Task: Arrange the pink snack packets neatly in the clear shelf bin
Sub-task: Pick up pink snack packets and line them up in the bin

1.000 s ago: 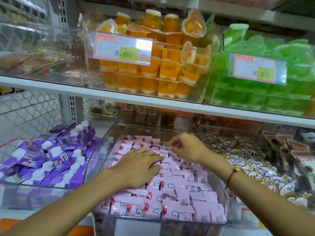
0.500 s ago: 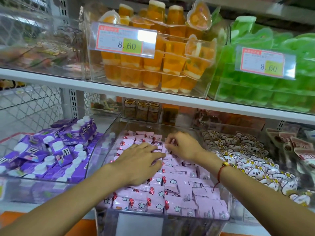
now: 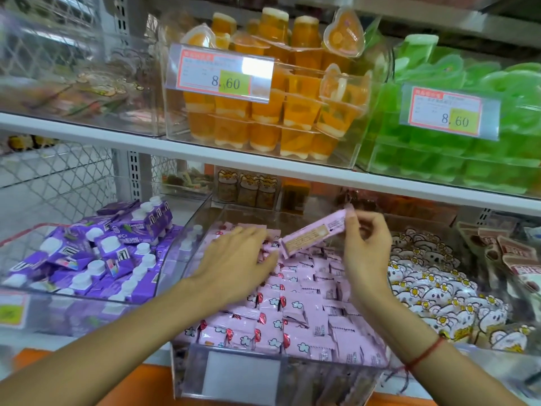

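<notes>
Clear plastic shelf bin (image 3: pixel 187 373), lower shelf, front centre: filled with small pink foil snack packets (image 3: pixel 295 326) printed with white flowers and red marks, lying in rough overlapping rows.

Left hand (image 3: pixel 234 259): fingers straight, laid flat on the packets at the back left of the bin.

Right hand (image 3: pixel 366 244): above the back right of the bin, thumb and fingertips pinching one end of a long pink snack packet (image 3: pixel 314 237), held clear of the pile, tilted, its lower end pointing toward the left hand. Red string bracelet (image 3: pixel 424 354) on that wrist.

Left of the bin: clear bin of purple cartons with white caps (image 3: pixel 102 253).

Right of the bin: white flower-print packets (image 3: pixel 433 291).

Shelf above the bin: orange jelly cups (image 3: pixel 263 124) in a clear box with a price tag (image 3: pixel 225 74) reading 8.60; green jelly cups (image 3: pixel 483 159) to their right, with a matching price label (image 3: pixel 450 114).
</notes>
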{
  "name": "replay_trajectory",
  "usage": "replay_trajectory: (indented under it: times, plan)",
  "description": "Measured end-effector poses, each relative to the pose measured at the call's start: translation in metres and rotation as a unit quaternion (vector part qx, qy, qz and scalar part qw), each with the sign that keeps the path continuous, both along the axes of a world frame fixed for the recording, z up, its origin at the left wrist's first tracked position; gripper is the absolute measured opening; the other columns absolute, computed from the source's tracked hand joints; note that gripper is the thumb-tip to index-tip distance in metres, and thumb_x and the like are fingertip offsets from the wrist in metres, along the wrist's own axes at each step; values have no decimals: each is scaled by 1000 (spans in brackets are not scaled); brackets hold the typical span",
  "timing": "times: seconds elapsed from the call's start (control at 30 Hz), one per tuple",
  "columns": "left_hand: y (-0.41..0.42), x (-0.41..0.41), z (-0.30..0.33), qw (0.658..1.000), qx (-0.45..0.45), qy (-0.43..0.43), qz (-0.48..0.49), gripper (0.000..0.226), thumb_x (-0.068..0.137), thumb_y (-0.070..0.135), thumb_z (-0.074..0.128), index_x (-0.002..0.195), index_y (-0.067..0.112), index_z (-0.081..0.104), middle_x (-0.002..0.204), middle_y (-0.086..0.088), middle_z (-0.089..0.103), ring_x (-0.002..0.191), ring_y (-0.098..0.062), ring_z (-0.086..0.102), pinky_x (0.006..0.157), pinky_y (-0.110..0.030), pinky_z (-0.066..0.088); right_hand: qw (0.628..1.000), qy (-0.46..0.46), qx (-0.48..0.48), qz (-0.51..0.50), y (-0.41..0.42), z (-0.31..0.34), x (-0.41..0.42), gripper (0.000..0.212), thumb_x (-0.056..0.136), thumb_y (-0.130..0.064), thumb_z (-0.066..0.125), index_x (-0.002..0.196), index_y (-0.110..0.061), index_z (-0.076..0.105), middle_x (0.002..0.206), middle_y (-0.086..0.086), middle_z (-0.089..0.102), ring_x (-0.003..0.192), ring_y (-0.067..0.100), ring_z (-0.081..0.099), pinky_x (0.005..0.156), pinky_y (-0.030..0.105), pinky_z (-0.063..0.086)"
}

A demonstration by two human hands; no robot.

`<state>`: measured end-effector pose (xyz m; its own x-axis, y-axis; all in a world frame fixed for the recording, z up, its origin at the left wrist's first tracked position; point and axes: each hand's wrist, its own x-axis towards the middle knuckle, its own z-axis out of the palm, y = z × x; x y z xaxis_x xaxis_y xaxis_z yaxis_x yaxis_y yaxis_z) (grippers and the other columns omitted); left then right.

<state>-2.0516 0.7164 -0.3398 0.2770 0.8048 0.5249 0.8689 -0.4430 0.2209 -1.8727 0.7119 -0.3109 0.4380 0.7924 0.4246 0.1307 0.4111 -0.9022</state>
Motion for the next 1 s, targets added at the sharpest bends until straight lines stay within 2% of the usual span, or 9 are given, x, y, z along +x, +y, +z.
replay_trajectory:
  times: [0.13,0.3,0.4,0.5,0.6,0.73,0.87,0.93,1.0]
  plan:
    - [-18,2,12,986,-2,-156,-63,66,79,53,65,135,32,37,133,15,48,111,-1,50,73,-17,41,996,45,-43,60,-10,1,-2,10,96,-17,51,93,-9,57,79,2,63,51,-5,57,47,9,44]
    - [-33,-3,10,958,-59,-249,-131,30,84,33,67,112,38,58,106,20,66,85,9,60,64,-9,48,973,73,-136,173,-17,5,-5,18,94,-22,55,98,-5,61,90,8,65,66,5,64,72,22,57]
    - [-32,-5,14,871,-226,-428,-87,10,89,34,61,96,38,67,86,15,69,65,6,60,62,-13,47,981,-111,-108,115,-22,8,2,21,92,-29,57,107,-15,60,97,-5,63,85,6,62,89,29,49]
    - [-32,-4,17,799,-321,-505,-65,17,90,35,58,86,28,73,61,6,69,50,-3,60,48,-16,45,942,-301,-5,148,-30,12,5,39,88,-24,63,125,-29,52,124,-10,52,121,7,43,100,26,36]
    - [-33,-2,16,818,-308,-482,-58,24,89,42,56,75,36,74,64,11,71,52,1,61,44,-14,45,851,-487,26,193,-33,13,2,54,87,-29,64,137,-34,43,138,-16,42,131,3,25,109,31,21]
    - [-34,4,19,835,-294,-462,-60,35,93,47,47,74,31,72,62,8,71,53,-2,64,44,-12,42,779,-604,88,141,-30,5,-3,44,90,-37,59,133,-31,52,126,-14,50,120,6,34,100,28,23]
    - [-34,-4,10,951,-138,-276,-1,53,90,65,18,97,35,62,86,15,67,85,-7,62,69,-22,40,825,-550,92,90,-22,0,5,31,89,-32,62,117,-21,55,106,-10,51,97,8,43,81,29,35]
    - [-38,-7,7,988,-55,-141,6,34,96,54,27,106,39,56,94,24,58,91,-2,56,67,-19,37,889,-448,53,79,-18,1,12,31,88,-29,63,115,-19,50,105,-5,55,93,11,52,77,26,44]
    - [-35,-8,-1,999,-45,-24,-19,31,98,39,38,125,32,52,119,19,56,106,-4,49,81,-22,39,940,-330,-9,86,-13,5,16,38,88,-28,64,116,-18,41,101,0,60,89,13,59,68,20,48]
